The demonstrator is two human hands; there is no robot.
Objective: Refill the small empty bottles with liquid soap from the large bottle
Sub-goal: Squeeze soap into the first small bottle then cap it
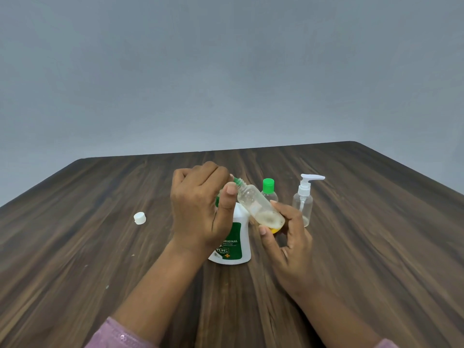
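Position of task items: the small clear plastic bottle [258, 207] is off the desk [376, 222], tilted with its open threaded neck up and to the left. A little yellowish liquid sits in its lower end. The right hand [286, 237] grasps it round the base with thumb and fingers. The left hand [198, 207] is at the neck, fingers curled, pinching a small green piece [236, 181] against the mouth. The large white plastic bottle with the green label [238, 244] stands upright on the desk directly beneath both hands.

Also on the desk are a clear bottle with a green cap [268, 189] and a clear bottle with a white pump head [302, 202], both upright beyond the right hand. A loose white screw cap [139, 218] lies well apart to the left.

Risks, as judged:
- The held bottle is gripped only at its base. If soap has wetted the plastic, it could slip.
- With the neck open and the bottle tilted, any further lean would let the contents run out.
- The large bottle is close under the wrists, and a low movement could knock it over.

Not determinable:
- The top of the large bottle is hidden behind the left hand, so whether it is open or closed is unknown.
- It cannot be made out whether the green piece is a cap or a nozzle.
- It is unclear which bottle the white cap belongs to.
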